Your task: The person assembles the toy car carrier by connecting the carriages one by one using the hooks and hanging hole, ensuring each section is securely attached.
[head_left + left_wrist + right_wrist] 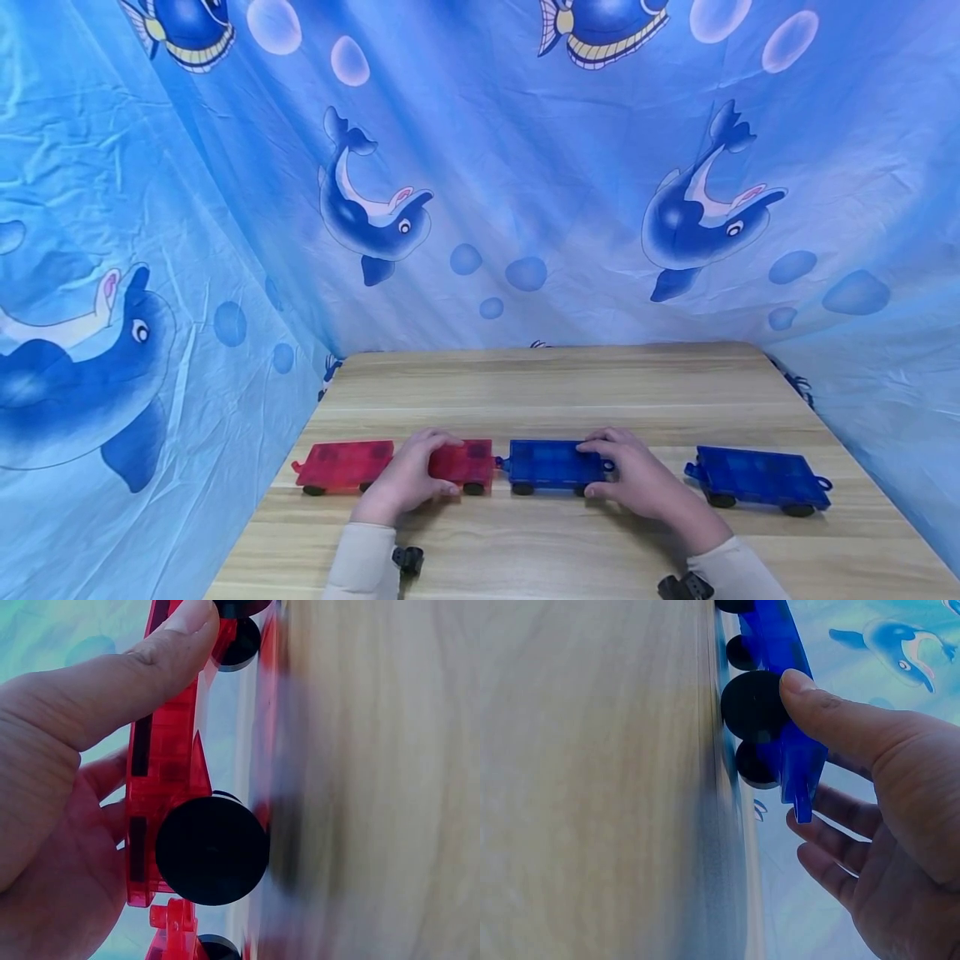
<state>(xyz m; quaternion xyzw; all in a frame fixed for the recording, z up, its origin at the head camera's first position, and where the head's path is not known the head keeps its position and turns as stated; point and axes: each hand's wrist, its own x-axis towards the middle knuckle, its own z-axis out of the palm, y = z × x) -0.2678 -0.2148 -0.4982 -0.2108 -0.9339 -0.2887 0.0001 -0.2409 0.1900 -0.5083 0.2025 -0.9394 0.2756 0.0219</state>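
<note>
My left hand [407, 477] grips a translucent red toy train car [471, 458] with black wheels, thumb on its near side. Behind that car, its coupling meets another red car [341, 465] at the far left, as the left wrist view also shows. My right hand [639, 477] holds a matching blue car [546, 460] by its right end, the thumb by a wheel [754, 706]. Between the held cars, the red and blue couplings meet; whether they are hooked, I cannot tell. To the right of my right hand, a second blue car [761, 477] stands apart, slightly angled.
All the cars are on a wood-grain table [555, 392]. A blue curtain [525, 167] printed with dolphins and bubbles hangs behind it and at both sides. Black straps with small devices, such as the left strap [408, 560], sit at both wrists.
</note>
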